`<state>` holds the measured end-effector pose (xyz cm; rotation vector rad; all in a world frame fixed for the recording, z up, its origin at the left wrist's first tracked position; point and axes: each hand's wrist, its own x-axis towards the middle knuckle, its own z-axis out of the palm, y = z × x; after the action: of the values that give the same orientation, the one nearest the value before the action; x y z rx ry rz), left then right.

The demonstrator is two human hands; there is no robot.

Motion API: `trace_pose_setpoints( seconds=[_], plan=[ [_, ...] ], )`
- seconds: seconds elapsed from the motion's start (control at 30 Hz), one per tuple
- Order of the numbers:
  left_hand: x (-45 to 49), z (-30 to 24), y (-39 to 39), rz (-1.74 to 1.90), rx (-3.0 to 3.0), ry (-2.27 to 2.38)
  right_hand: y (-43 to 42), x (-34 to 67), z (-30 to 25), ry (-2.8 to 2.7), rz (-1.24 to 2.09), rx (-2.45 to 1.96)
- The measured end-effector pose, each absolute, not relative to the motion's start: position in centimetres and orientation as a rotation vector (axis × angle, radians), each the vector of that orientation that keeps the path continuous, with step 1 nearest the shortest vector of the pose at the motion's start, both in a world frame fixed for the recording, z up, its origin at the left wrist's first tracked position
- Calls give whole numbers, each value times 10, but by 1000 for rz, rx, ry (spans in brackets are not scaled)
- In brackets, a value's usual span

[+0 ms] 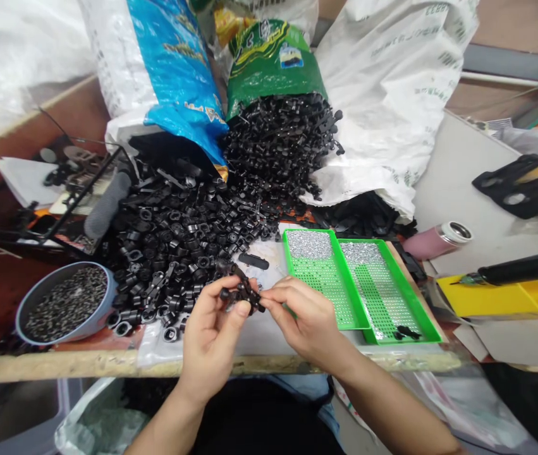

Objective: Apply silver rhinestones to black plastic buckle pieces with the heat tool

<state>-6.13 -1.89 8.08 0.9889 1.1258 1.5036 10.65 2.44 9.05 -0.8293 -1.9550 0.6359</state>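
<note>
Several small black plastic parts [244, 292] are gathered in my left hand [216, 328], its thumb and fingers closed around them. My right hand [304, 316] meets them from the right, thumb and forefinger pinched at the edge of the bunch; what lies between those fingertips is too small to make out. Just beyond my hands a flat black oblong piece [253, 261] lies on the white sheet. A large heap of black plastic parts [169, 234] spreads to the left of and behind my left hand.
Right of my hands are two green trays [368, 319] with small silvery pieces. A blue bowl [112, 294] of tiny parts stands left. Behind, a green sack [273, 69] spills black parts. At right are a pink flask [427, 243], a yellow bin [496, 297] and a black screwdriver-like tool [529, 266].
</note>
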Motion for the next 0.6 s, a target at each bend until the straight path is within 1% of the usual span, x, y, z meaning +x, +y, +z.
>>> trace_pose_setpoints(
  seconds=[0.13,0.3,0.43,0.5,0.6],
  plan=[
    [-76,69,-10,1454,840,1120,39,121,71,-2019,725,-892],
    [-88,56,-12,1456,841,1221,54,127,36,-2500,510,-1171],
    [-83,54,-18,1433,895,1219,55,115,22,-2637,393,-1237],
    [-80,56,-20,1418,921,1229,54,112,27,-2619,421,-1211],
    [-77,59,-22,1379,960,1263,50,114,50,-2333,647,-1136]
  ],
)
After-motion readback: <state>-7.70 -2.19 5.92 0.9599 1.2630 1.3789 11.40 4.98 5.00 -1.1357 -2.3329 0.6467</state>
